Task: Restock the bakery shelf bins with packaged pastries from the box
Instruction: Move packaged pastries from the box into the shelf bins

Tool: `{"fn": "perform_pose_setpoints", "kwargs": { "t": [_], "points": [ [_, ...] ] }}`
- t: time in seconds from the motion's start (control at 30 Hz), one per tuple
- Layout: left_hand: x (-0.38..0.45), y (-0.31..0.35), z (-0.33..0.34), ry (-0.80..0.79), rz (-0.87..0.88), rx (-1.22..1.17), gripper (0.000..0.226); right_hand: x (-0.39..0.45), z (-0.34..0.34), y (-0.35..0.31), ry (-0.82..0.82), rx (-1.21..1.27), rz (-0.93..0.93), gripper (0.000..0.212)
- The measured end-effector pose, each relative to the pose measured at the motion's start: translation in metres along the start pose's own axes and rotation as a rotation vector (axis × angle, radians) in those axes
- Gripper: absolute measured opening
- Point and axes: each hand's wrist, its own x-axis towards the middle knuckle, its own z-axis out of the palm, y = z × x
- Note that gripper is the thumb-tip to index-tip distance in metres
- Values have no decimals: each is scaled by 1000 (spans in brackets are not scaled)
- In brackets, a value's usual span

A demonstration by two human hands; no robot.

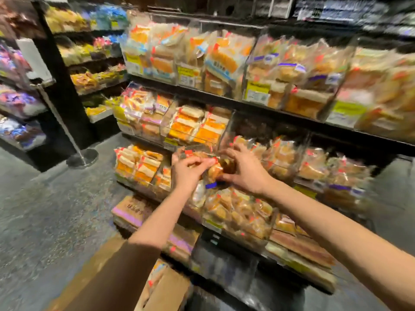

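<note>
A clear-wrapped packaged pastry (207,164) sits between both hands, in the air in front of the middle tier of the bakery shelf (224,98), just before the clear bin (265,153) whose front half is dark and only partly filled; the left hand (189,170) grasps the wrapper from the left, fingers curled over its top edge; the right hand (244,168) holds it from the right, fingers bent round the far end, thumb low near a blue label; motion blur hides the finer finger detail. Below the hands a lower bin (238,212) is packed with similar golden pastries; to the left, bins of orange-and-white sandwich packs (195,126) fill the same tier and the one beneath; the top tier carries larger bread bags (224,61). On the grey floor (45,209) near the person's left forearm stands an open cardboard box (166,292), with another carton (132,209) lying beside the shelf base; a stanchion post (80,157) stands further left, by dark side shelves of bright packets (87,79).
</note>
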Motion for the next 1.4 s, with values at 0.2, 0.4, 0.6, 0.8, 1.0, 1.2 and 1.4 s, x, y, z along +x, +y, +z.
{"fn": "perform_pose_setpoints", "kwargs": {
  "t": [0.2, 0.4, 0.6, 0.8, 1.0, 1.2, 1.4],
  "points": [
    [-26, 53, 121, -101, 158, 11, 27, -30, -63, 86, 89, -159, 98, 62],
    [-37, 78, 207, -235, 273, -99, 13, -64, -126, 171, 150, -287, 199, 30],
    [-37, 84, 273, -354, 263, -102, 15, -118, -187, 265, 130, -295, 392, 31],
    [-33, 80, 331, -395, 256, -121, 26, -147, -220, 334, -38, -431, 486, 43],
    [-26, 85, 367, -452, 251, -40, 24, -145, -206, 387, -143, -453, 570, 15],
    [-15, 79, 386, -478, 235, 57, 21, -130, -166, 424, -243, -692, 512, 27],
    [1, 61, 387, -511, 220, 88, 24, -117, -153, 447, -272, -842, 524, 31]
  ]
}}
